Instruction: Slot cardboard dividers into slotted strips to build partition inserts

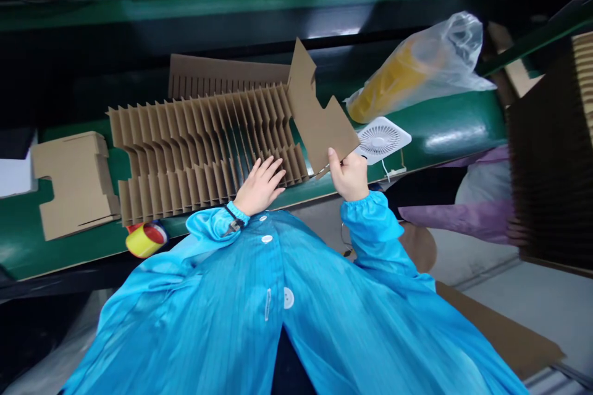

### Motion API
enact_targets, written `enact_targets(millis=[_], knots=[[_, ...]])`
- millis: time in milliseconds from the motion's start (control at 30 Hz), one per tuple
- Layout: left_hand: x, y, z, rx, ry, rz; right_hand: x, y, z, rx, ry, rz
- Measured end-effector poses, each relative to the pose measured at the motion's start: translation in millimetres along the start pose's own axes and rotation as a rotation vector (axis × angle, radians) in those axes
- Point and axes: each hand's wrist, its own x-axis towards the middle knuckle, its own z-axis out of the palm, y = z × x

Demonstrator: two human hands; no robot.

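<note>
A row of upright cardboard dividers (180,154) stands on the green bench in front of me. My left hand (260,185) rests with spread fingers on the near edge of this row, towards its right end. A notched cardboard piece (319,117) leans at the row's right end, and my right hand (349,176) pinches its lower right corner between thumb and fingers. Behind the row lies a slotted cardboard strip (227,74). Several flat notched pieces (76,185) are stacked to the left.
A white fan (382,140) lies beside my right hand. Beyond it is a plastic bag with a yellow roll (393,83). Yellow tape (144,241) sits at the bench's front edge. On the right stands stacked cardboard (551,154), near a person's purple sleeve (463,222).
</note>
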Motion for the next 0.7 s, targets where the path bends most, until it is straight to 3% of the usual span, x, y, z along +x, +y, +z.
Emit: enact_targets(millis=[700], knots=[[0.7, 0.2, -1.8, 0.021, -0.001, 0.001, 3.5, 11.7, 11.5, -0.022, 0.076, 0.003]])
